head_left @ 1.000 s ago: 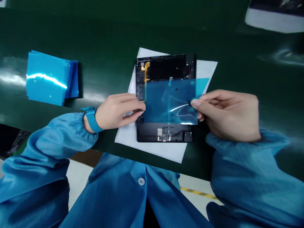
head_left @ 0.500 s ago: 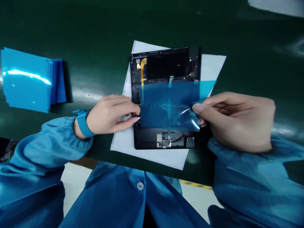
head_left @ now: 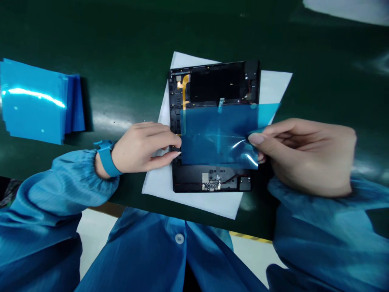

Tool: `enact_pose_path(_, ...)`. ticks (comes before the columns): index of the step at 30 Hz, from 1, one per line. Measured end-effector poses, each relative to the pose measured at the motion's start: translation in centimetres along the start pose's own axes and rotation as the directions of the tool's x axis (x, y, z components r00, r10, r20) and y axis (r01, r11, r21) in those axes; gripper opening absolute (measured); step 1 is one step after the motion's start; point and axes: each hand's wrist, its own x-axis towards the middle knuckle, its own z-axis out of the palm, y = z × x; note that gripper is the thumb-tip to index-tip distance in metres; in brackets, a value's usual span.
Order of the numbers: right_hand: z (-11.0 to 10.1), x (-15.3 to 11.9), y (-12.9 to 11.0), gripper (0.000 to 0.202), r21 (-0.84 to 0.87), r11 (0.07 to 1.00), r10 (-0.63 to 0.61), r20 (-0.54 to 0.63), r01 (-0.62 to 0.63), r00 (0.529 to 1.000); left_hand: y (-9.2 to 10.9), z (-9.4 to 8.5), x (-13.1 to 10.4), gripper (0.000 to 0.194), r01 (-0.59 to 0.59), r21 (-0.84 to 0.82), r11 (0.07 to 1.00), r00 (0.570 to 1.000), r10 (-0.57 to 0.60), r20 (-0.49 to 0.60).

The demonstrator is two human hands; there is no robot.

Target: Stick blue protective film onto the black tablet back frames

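Observation:
A thin see-through blue film (head_left: 203,138) lies over the middle of an opened black tablet (head_left: 190,176), with its circuit parts showing. My right hand (head_left: 304,154) pinches the film's right side between thumb and fingers, where the film bends and shines. At the film's left edge, my left hand (head_left: 146,147) has its thumb and index fingertips close together, over the tablet's left side. It appears to grip the film there, though the contact is hard to see. An orange flex cable (head_left: 184,91) runs down the tablet's left part.
White paper (head_left: 194,202) lies askew beneath the tablet. At the left, a stack of blue film sheets (head_left: 33,105) rests on the dark green table (head_left: 121,61). Part of a white item (head_left: 349,10) shows at the top right.
The tablet, its paper and the film have shifted slightly right, both hands moving along with them. Each hand keeps nearly the same pose at the film.

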Motion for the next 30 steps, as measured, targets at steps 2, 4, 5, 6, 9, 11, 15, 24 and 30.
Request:
enact_pose_path(2, -0.04, -0.01, 0.0, 0.008, 0.0, 1.0, 0.001, 0.0, -0.001, 1.0, -0.01, 0.03, 0.0, 0.011, 0.0, 0.0, 1.0, 1.0, 0.0, -0.001)
enact_pose_path(4, -0.04, 0.0, -0.01, 0.008, -0.005, 1.0, 0.005, -0.002, -0.005, 1.0, -0.02, 0.05, 0.0, 0.011, 0.0, -0.001, 1.0, 1.0, 0.0, -0.001)
enact_pose_path(5, -0.01, 0.01, -0.03, 0.008, -0.007, 1.0, 0.004, -0.005, -0.004, 1.0, -0.02, 0.06, -0.01, 0.011, 0.0, -0.002, 1.0, 1.0, 0.0, -0.001)
enact_pose_path(6, 0.02, 0.02, -0.06, 0.008, -0.008, 1.0, 0.005, -0.006, -0.006, 1.0, -0.03, 0.05, -0.01, 0.011, 0.001, -0.002, 1.0, 1.0, -0.001, 0.001)
enact_pose_path(9, 0.13, 0.05, -0.19, 0.008, -0.001, 1.0, 0.017, -0.011, -0.017, 1.0, -0.03, 0.01, -0.02, 0.011, 0.004, -0.003, 1.0, 1.0, -0.004, 0.01)
enact_pose_path(11, 0.18, 0.04, -0.27, 0.009, 0.003, 1.0, 0.026, -0.012, -0.026, 1.0, -0.02, -0.03, -0.01, 0.011, 0.007, -0.009, 1.0, 1.0, -0.007, 0.013)
enact_pose_path(15, 0.15, 0.02, -0.31, 0.009, 0.0, 1.0, 0.027, -0.018, -0.027, 0.999, -0.01, -0.06, 0.04, 0.012, 0.009, -0.016, 1.0, 1.0, -0.009, 0.013)
enact_pose_path(24, 0.24, 0.16, -0.52, 0.009, 0.029, 0.998, 0.051, 0.003, -0.051, 0.999, 0.35, -0.25, 0.01, 0.01, 0.036, -0.01, 0.999, 0.999, -0.037, -0.035)
enact_pose_path(30, 0.31, 0.17, -0.4, 0.009, 0.018, 0.997, 0.077, -0.011, -0.077, 0.997, 0.42, -0.21, -0.02, 0.009, 0.04, 0.014, 0.999, 0.996, -0.039, -0.077)
